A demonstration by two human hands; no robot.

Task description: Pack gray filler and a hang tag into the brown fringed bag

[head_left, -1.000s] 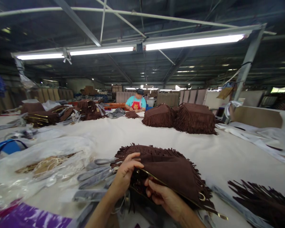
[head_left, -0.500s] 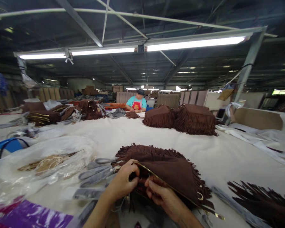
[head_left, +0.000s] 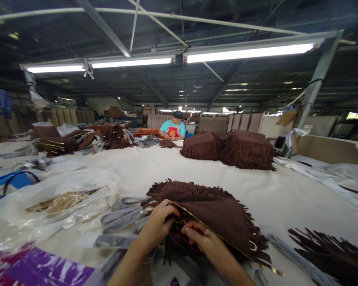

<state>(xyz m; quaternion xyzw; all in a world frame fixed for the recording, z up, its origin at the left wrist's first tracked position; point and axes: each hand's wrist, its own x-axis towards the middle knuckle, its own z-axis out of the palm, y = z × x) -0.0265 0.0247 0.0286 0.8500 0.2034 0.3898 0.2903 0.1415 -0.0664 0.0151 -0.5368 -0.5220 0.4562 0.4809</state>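
Fringed brown bag: one, on near part of desk, directly before wearer. Gold-toned zipper open along mouth. Left hand: thumb and fingers closed on bag's mouth edge. Right hand: fingertips pinched at opening, apparently on slim pale item, identity unclear. Progress, by judgement: partway; fringe in place, interior handling unfinished, mouth unzipped. Purple wrapper, lower left: pale lettering, cropped, no whole word legible. Co-worker's red apron: yellow print, too small to read.
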